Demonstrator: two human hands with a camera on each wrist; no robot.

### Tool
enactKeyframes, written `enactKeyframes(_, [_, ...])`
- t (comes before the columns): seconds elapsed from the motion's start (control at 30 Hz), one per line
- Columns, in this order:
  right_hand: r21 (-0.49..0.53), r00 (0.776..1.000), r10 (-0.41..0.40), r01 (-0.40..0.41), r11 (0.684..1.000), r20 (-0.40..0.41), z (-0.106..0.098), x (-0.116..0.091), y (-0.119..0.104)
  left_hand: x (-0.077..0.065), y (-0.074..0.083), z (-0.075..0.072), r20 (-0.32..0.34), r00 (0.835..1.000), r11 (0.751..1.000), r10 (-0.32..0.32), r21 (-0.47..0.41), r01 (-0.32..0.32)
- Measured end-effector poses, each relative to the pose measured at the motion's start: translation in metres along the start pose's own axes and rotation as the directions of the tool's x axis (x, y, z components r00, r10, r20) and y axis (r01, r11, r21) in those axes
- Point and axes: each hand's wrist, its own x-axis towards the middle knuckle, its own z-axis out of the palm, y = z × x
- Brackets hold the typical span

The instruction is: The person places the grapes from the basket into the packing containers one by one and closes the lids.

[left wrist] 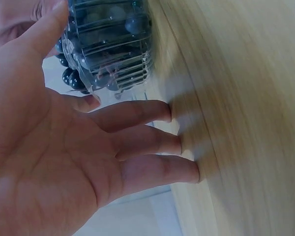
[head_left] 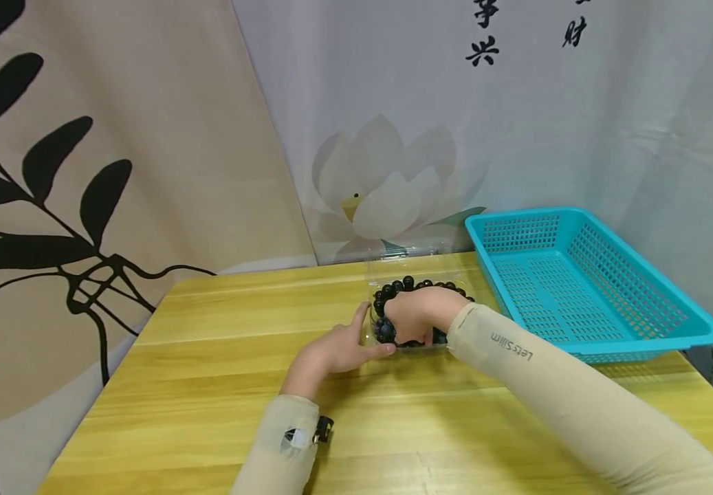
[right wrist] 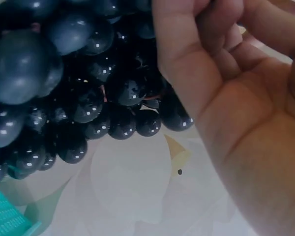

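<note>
Black grapes fill a clear plastic box on the wooden table, its transparent lid standing raised behind. My right hand reaches down into the box with curled fingers and grips among the grapes; the fingertips are hidden. In the right wrist view the glossy grapes lie right beside my thumb and bent fingers. My left hand touches the box's left front corner with thumb and index finger spread. Seen from the left wrist, its other fingers extend straight, tips near the tabletop.
A turquoise perforated basket stands at the right of the table, behind my right forearm. A printed cloth curtain hangs along the table's back edge. The wooden tabletop stretches to the left and front of the box.
</note>
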Motion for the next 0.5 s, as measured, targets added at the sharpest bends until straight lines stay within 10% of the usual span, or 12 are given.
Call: enactKeyframes(0.5, [-0.002,0.997,0.078,-0.078,0.997,0.018,0.0004,0.0083,-0.0084,0.0002,0.0001,-0.0003,-0.002,1.0,1.0,-0.003,0.011,0.003])
